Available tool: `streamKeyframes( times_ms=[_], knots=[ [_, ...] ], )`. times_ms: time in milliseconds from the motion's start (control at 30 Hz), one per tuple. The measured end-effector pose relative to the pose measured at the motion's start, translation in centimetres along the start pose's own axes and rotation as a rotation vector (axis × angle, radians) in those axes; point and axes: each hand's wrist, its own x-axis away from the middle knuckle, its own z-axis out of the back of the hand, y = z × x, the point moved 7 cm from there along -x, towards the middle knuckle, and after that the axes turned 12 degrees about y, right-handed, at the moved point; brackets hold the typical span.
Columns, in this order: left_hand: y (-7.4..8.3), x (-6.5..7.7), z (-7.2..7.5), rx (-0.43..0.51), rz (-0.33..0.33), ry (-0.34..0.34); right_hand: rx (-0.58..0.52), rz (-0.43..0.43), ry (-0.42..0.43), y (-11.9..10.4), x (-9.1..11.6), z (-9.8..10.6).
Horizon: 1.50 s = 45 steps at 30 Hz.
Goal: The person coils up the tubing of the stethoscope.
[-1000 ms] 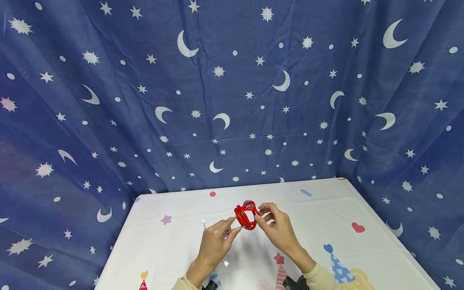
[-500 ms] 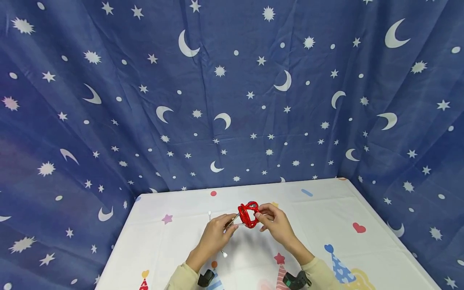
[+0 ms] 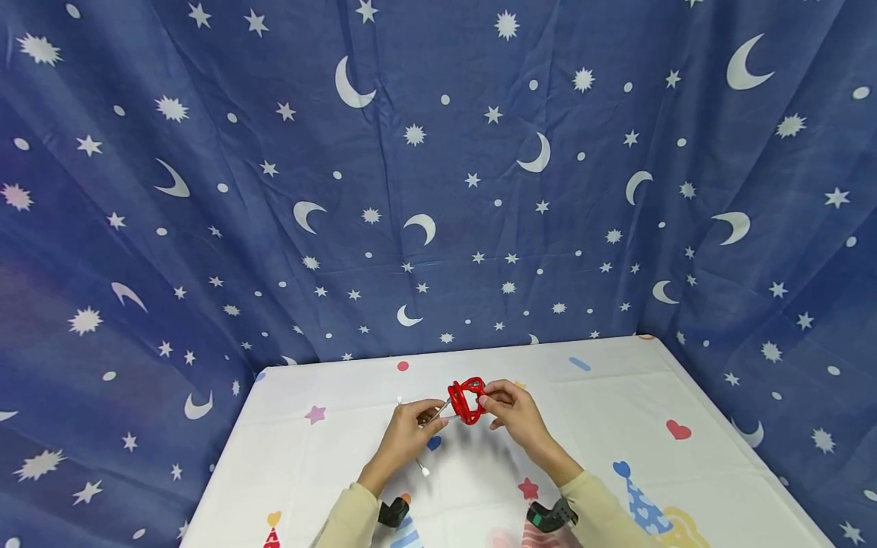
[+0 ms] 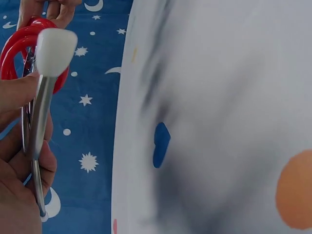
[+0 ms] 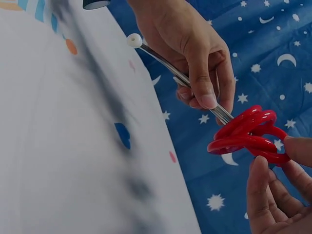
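A stethoscope is held up over the table between both hands. Its red tubing [image 3: 455,401] is wound into a bundle of loops around the end of the metal ear tubes. My left hand [image 3: 403,435] grips those metal tubes [image 5: 168,64] between thumb and fingers. White ear tips [image 3: 425,471] stick out on either side of that hand, one of them large in the left wrist view [image 4: 57,51]. On the other side, my right hand [image 3: 518,417] pinches a red loop with thumb and fingers, seen closely in the right wrist view. The chest piece is mostly hidden by the loops.
Below lies a table with a white cloth [image 3: 329,472] printed with hearts, stars and party hats. A blue curtain [image 3: 438,183] with moons and stars hangs behind and along both sides. Black wrist devices [image 3: 552,515] sit at the sleeves.
Both hands have shifted slightly up and away with the stethoscope. My right fingers have closed in on the red loop, and the chest piece's grey disc shows less than before.
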Motion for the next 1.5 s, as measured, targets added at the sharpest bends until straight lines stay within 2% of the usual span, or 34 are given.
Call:
streamKeyframes(
  times_ms=[367,1000,1300,1500],
  knots=[
    [-1.9,-0.1,-1.2,-0.003,0.074,-0.054,-0.017,-0.085,0.014,2.8,-1.0,-0.4],
    [-4.5,0.8,-2.4,-0.115,0.131,-0.167,0.117,-0.132,-0.044,5.8,-0.9,-0.8],
    [-4.6,1.0,-2.4,-0.110,0.123,-0.164,0.136,-0.143,-0.009,5.9,-0.8,-0.2],
    [-4.3,1.0,-1.7,-0.068,0.103,-0.135,0.146,-0.145,0.028,5.9,-0.8,0.6]
  ],
)
